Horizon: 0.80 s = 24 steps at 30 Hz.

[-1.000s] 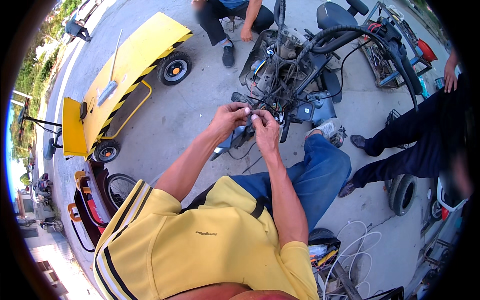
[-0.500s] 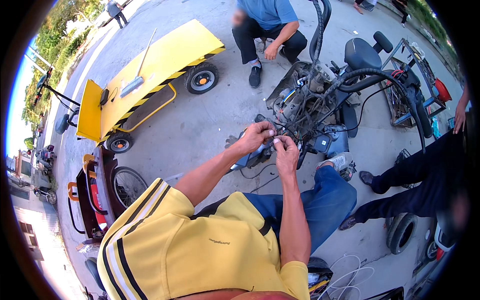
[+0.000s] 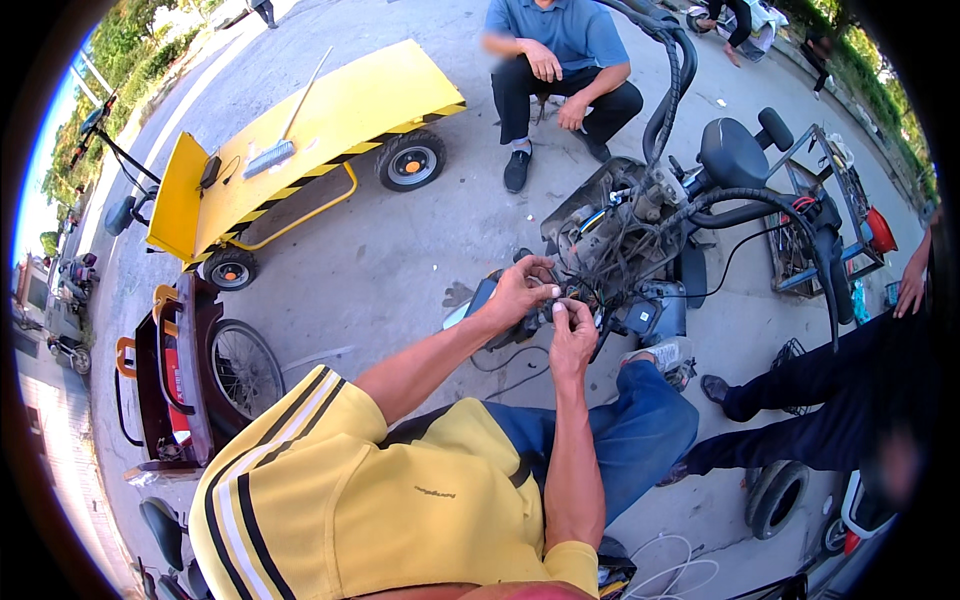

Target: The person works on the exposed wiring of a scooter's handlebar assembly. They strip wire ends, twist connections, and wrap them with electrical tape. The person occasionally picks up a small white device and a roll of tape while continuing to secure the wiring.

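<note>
My left hand [image 3: 522, 293] pinches at thin dark wiring in the centre of the view, thumb pressed to curled fingers. Just below and right of it, my right hand [image 3: 571, 333] is closed the same way at the wiring, its thumb raised against the index finger. The exact piece between my fingertips is too small to make out clearly. Both are at the exposed wire bundle [image 3: 585, 281] of a partly stripped electric scooter [image 3: 625, 230], with tangled cables, handlebars and black seat [image 3: 727, 151]. A dark box [image 3: 640, 318] sits right of my hands.
A squatting co-worker [image 3: 550, 45] faces me. Another person's dark-trousered legs [image 3: 800, 375] stand at right, beside tyres [image 3: 775, 500]. A yellow flatbed cart [image 3: 300, 100] with a broom is at back left, a maroon vehicle part [image 3: 185, 370] below it. A metal trolley [image 3: 810, 270] stands behind the scooter.
The view has tilted, so the scene sits lower. The squatting co-worker has moved one hand up to the knee. My hands stay pinched together at the wiring, with slight finger movement.
</note>
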### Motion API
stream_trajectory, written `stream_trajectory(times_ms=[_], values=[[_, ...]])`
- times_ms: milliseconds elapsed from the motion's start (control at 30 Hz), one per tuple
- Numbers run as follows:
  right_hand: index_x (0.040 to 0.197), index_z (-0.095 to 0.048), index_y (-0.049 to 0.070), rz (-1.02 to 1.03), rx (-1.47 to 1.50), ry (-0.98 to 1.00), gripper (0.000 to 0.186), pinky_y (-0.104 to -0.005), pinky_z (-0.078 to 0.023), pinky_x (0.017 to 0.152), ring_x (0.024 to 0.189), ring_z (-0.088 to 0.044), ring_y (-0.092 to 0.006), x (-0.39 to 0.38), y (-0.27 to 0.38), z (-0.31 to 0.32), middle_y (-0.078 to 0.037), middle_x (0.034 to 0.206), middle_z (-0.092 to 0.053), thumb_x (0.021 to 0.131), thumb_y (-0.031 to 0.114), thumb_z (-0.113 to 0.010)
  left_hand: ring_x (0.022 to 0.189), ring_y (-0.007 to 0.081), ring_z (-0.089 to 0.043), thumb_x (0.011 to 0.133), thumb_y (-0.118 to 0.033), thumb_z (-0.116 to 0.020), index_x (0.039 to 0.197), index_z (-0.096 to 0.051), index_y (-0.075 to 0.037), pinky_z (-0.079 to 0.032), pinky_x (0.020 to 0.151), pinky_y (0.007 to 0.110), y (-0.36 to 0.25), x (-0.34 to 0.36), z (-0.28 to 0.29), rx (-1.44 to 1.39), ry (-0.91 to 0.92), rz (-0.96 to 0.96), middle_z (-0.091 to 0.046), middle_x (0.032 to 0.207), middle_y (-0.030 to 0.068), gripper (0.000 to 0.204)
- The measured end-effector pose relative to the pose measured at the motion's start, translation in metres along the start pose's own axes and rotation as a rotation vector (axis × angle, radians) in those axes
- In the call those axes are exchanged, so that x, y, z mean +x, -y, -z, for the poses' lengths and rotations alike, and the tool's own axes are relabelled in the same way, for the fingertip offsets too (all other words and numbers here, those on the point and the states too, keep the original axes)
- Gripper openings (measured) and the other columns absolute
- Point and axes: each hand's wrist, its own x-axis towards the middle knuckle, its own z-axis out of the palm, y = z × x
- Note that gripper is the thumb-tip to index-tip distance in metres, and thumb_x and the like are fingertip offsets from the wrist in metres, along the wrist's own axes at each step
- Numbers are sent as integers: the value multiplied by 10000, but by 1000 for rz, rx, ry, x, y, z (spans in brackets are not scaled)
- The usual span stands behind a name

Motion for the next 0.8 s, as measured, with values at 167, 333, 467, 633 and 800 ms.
stream_trajectory(times_ms=[167, 333, 467, 633, 800], values=[[1049, -693, -15, 29, -36, -38, 130, -251, -433, 614, 710, -531, -51, -1, -2, -2, 9, 816, -640, 996, 103, -676, 889, 205, -675, 878, -167, -805, 1122, -684, 30, -549, 781, 338, 1, -2, 1, 522, -105, -345, -677, 1127, 130, 337], [1036, -699, -22, 61, -48, -63, 143, -258, -445, 613, 704, -539, -61, 1, -7, -6, 2, 798, -645, 994, 114, -691, 1104, 276, -643, 890, -181, -772, 1002, -728, 41, -526, 907, 397, -3, -9, -3, 489, -47, -232, -660, 1213, 182, 253], [1026, -701, -25, 28, -48, -54, 149, -262, -459, 618, 709, -551, -62, 1, -11, -4, -8, 804, -657, 995, 120, -692, 1180, 260, -622, 940, -187, -728, 1106, -712, 39, -517, 944, 389, -6, -11, -3, 426, 42, -133, -659, 1264, 158, 281], [1011, -694, -38, -45, 78, 2, 165, -260, -454, 629, 727, -546, -64, 4, -10, -1, 9, 815, -645, 991, 126, -696, 1137, 235, -624, 1042, -170, -609, 1213, -630, -13, -502, 970, 405, 4, -6, -8, -217, 149, 321, -665, 1233, 102, 233], [1037, -694, -30, -183, 246, 88, 158, -237, -457, 668, 775, -580, -69, 10, -20, 9, -7, 887, -672, 988, 120, -692, 1078, 224, -616, 1087, -181, -522, 1189, -641, -70, -479, 985, 420, 17, -6, -9, -664, 231, 519, -654, 1169, 69, 192]])
